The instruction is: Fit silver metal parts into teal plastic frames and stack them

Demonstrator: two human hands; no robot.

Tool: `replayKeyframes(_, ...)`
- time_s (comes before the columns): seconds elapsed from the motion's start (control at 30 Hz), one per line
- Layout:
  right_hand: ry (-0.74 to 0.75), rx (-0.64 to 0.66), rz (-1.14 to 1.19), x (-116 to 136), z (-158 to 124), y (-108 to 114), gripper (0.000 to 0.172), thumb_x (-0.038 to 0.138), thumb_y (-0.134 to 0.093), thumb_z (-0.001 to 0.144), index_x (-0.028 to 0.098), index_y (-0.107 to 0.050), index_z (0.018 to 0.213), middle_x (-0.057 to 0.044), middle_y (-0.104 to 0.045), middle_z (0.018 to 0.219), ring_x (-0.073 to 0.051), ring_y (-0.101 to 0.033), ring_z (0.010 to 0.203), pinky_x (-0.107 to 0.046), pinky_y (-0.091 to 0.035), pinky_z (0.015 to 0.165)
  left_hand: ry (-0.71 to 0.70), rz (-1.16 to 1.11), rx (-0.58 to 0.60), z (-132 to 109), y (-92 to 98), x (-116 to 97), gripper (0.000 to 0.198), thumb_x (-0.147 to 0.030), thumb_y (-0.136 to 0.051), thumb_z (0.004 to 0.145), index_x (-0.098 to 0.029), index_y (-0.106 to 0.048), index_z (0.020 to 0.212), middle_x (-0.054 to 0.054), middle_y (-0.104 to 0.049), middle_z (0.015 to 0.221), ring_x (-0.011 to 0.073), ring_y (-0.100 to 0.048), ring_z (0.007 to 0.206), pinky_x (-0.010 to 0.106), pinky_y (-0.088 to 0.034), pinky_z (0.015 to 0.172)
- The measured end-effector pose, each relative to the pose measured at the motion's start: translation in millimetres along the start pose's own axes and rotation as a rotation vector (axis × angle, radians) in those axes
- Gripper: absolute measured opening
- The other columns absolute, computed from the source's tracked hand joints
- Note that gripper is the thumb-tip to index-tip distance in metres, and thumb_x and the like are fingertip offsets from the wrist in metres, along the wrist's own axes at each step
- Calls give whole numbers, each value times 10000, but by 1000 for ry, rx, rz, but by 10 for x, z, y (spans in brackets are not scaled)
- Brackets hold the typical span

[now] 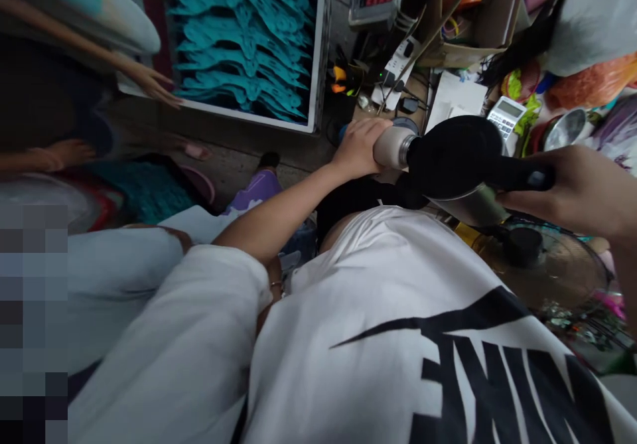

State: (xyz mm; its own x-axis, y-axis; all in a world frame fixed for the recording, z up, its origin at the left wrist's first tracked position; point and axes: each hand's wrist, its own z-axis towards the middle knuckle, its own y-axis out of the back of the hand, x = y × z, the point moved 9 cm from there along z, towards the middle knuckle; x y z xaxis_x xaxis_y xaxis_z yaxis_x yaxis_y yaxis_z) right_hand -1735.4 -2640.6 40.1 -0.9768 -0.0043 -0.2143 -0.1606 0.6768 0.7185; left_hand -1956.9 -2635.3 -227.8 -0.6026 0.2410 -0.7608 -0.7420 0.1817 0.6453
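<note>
My left hand (pixel 361 145) is wrapped round a pale vacuum flask (pixel 391 148), which has a bare metal neck and leans to the right. In my right hand (pixel 582 188) is the black handle of an electric kettle (pixel 452 155) with a round black lid and a shiny metal body. The kettle is tilted, its front edge right at the flask's mouth. The kettle hides the opening, so I cannot make out any liquid.
A white-rimmed crate (pixel 314 109) holds many teal plastic pieces. Another person's hand (pixel 149 82) hangs beside it. A power strip (pixel 395 69) with plugs, a calculator (pixel 503 120) and a cardboard box (pixel 472 56) crowd the worktop. Below the kettle sits a clear round lid (pixel 567 265).
</note>
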Motion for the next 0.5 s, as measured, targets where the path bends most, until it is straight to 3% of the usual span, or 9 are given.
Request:
replayKeyframes(0.17, -36, -12, -5, -96, 13, 13, 329, 203, -850, 826, 260, -587, 638, 33, -498, 488, -162, -485, 526, -379, -402, 626, -19, -42, -11, 166, -27, -25, 941, -485, -1003, 859, -307, -727, 1741, 139, -757, 1789, 512, -680, 1663, 703, -484, 1448)
replayKeyframes(0.3, -15, -3, 7, -98, 47, 4, 254, 478, -718, 656, 289, -555, 611, -20, -513, 507, -183, -472, 529, -409, -411, 617, -51, -39, 15, 227, 17, -43, 935, -569, -1006, 887, -317, -736, 1745, 145, -764, 1763, 531, -644, 1688, 729, -408, 1488)
replayKeyframes(0.4, -30, 7, 36, -44, 61, -14, 344, 632, -579, 502, 297, -583, 582, -60, -546, 516, -206, -484, 546, -431, -418, 601, -47, -32, 24, 189, 23, -7, 961, -596, -1004, 903, -301, -709, 1769, 174, -745, 1777, 536, -618, 1710, 747, -378, 1497)
replayKeyframes(0.5, -75, 27, 62, 10, 69, -39, 416, 671, -547, 450, 289, -614, 602, -60, -543, 508, -211, -479, 546, -433, -412, 590, -36, -46, 32, 126, -26, 49, 979, -593, -997, 906, -284, -689, 1783, 186, -738, 1784, 530, -629, 1698, 729, -411, 1473)
